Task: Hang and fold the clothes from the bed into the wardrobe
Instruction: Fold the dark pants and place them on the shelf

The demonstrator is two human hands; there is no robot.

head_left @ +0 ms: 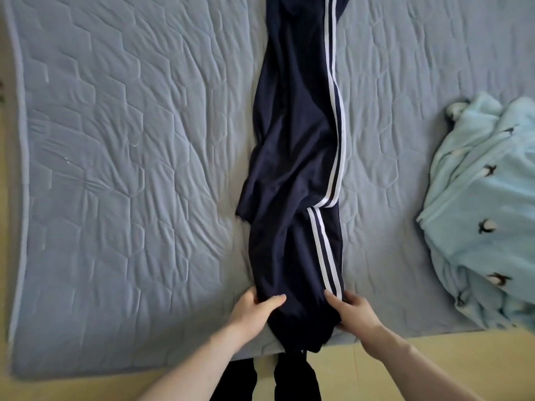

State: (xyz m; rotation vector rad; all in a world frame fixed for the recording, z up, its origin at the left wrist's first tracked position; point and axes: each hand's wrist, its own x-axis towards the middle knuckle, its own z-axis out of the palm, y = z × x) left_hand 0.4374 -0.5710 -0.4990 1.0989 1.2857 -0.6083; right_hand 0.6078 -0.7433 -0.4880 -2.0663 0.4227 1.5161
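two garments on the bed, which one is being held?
The navy track pants with white side stripes, mid-bed: left hand and right hand grip their near end. The light blue fleece garment lies bunched at the right, untouched.

No writing, brand name, number or sign can be read anywhere in this view. The dark trousers carry two white stripes down the side but no legible logo. The pale blue blanket has small dark printed figures, perhaps birds, too blurred to tell, and they are not letters.
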